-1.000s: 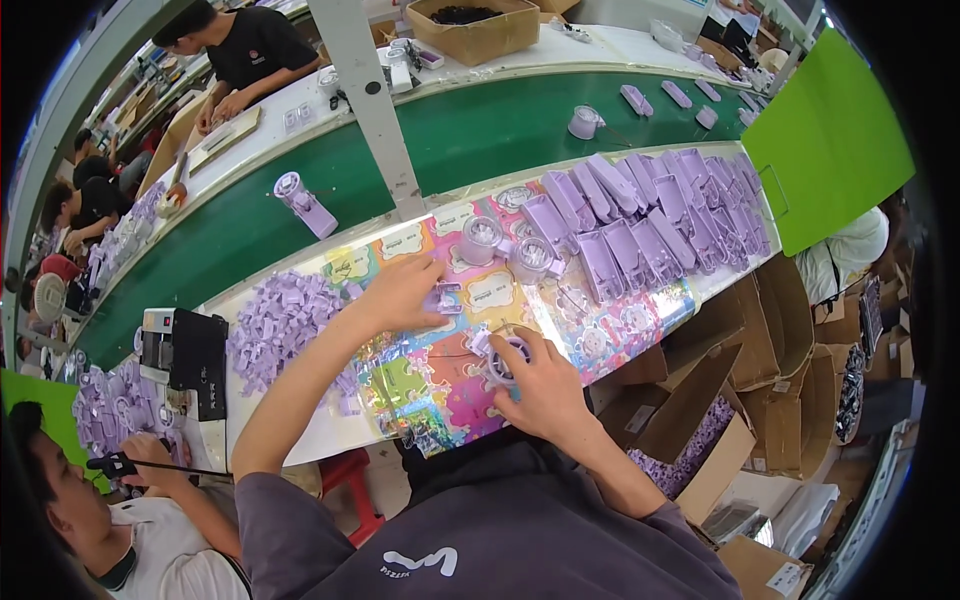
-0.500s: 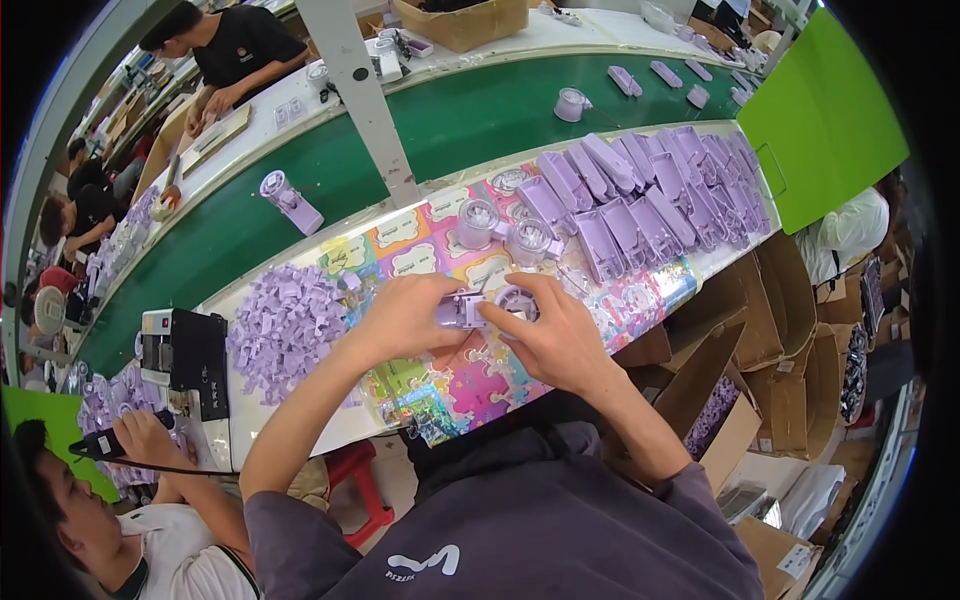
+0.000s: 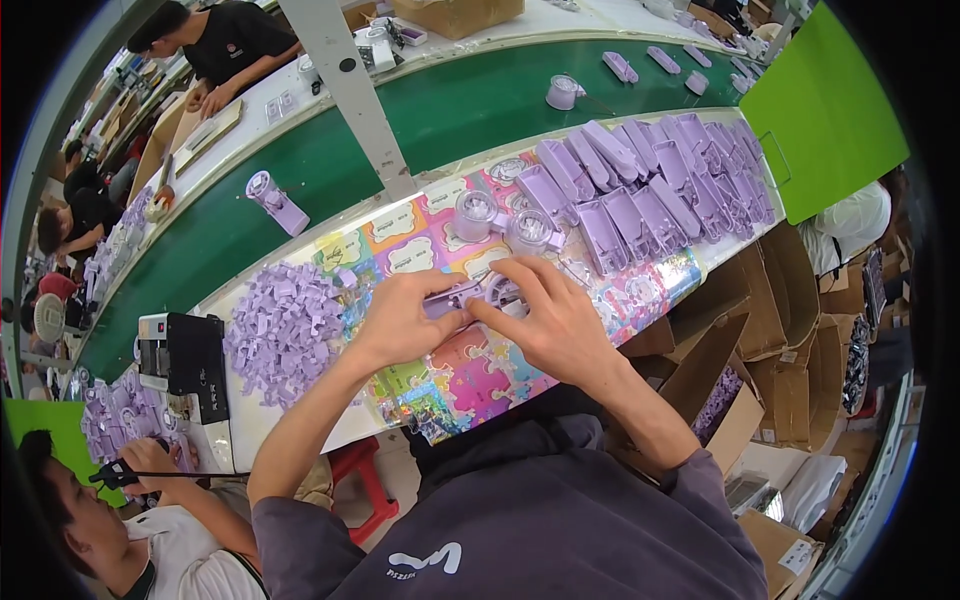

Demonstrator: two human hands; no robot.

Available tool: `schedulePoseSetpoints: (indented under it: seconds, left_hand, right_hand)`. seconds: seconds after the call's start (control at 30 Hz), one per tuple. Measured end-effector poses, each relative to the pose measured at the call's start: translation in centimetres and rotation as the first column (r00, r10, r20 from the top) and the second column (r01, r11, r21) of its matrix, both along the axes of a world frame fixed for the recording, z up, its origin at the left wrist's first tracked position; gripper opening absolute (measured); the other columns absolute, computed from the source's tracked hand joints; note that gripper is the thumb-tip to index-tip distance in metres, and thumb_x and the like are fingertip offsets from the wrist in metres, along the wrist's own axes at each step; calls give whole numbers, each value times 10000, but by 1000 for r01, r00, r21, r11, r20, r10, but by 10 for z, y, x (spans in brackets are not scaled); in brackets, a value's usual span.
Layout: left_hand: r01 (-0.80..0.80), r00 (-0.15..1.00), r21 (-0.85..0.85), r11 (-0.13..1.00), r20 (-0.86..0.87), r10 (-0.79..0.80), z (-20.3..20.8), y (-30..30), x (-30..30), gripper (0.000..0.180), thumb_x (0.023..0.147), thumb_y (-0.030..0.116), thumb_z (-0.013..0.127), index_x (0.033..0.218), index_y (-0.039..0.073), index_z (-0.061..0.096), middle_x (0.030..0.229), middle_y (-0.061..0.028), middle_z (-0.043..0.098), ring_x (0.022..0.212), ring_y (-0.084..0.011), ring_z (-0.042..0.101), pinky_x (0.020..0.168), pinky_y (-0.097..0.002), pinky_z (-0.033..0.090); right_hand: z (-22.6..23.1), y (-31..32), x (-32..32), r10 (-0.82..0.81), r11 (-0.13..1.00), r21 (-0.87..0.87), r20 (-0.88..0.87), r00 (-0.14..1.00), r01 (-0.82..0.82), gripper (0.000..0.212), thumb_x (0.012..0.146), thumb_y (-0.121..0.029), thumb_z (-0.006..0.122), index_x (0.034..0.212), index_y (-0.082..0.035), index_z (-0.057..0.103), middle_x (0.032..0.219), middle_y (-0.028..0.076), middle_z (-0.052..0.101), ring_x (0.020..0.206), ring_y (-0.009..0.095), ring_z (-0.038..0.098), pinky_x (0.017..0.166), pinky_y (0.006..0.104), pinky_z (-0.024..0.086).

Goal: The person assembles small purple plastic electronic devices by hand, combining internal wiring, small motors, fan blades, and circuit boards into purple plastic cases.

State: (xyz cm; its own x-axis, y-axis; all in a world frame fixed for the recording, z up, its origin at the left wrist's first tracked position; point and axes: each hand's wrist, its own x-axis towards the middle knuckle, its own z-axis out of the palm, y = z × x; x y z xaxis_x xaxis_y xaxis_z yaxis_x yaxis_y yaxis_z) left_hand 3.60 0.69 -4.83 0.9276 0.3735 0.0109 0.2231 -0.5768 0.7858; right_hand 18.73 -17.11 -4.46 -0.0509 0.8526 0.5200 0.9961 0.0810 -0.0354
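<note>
Both of my hands meet over the colourful sheet on the bench, around a lilac plastic unit that looks like a handheld fan. My left hand [image 3: 398, 318] grips its handle shell [image 3: 446, 300], thumb along the near side. The round fan head [image 3: 506, 294] is in my right hand [image 3: 556, 322], whose fingers curl over it and whose thumb presses where head and handle meet. My fingers hide most of that joint. Just beyond them stand two round clear-topped fan heads, one at the left [image 3: 478, 214] and one at the right [image 3: 530, 232].
Lilac handle shells [image 3: 640, 215] lie in rows at right. A heap of small lilac parts [image 3: 285, 335] sits at left, beside a black-and-white device [image 3: 190, 365]. Beyond runs a green conveyor [image 3: 340, 150] carrying a fan [image 3: 277, 203]. Cardboard boxes [image 3: 735, 400] stand at lower right; co-workers sit at left.
The handle and fan head have tilted and come closer together between my hands. My right fingers have moved further over the head. On the conveyor, the fan has shifted slightly left.
</note>
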Motion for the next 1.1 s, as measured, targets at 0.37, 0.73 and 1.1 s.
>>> schedulePoseSetpoints:
  seconds: [0.37, 0.73, 1.1]
  left_hand:
    - [-228, 970, -231, 946, 25, 240, 10, 49, -58, 338, 806, 124, 812, 1097, -26, 729, 888, -48, 725, 762, -112, 638, 710, -289, 513]
    - [-767, 639, 91, 635, 22, 769, -81, 272, -1, 374, 867, 292, 768, 926, -77, 750, 749, -112, 708, 660, -174, 634, 613, -355, 470]
    - [-852, 523, 131, 507, 234, 819, -87, 258, 19, 481, 890, 175, 696, 1294, -48, 563, 1079, -206, 661, 962, -325, 649, 868, -422, 510]
  right_hand:
    - [-6, -1, 21, -101, 992, 38, -373, 922, 124, 738, 712, -148, 827, 1379, -56, 524, 1321, 157, 566, 1192, 356, 563, 979, 453, 496]
    - [-96, 27, 48, -396, 882, 105, -366, 842, 460, 652, 756, -229, 815, 1336, -72, 562, 1234, 172, 565, 1158, 372, 529, 979, 481, 427]
    - [-93, 20, 42, -233, 879, 299, -414, 880, 373, 646, 664, -196, 870, 1204, -27, 558, 1093, 169, 576, 992, 357, 541, 871, 463, 421]
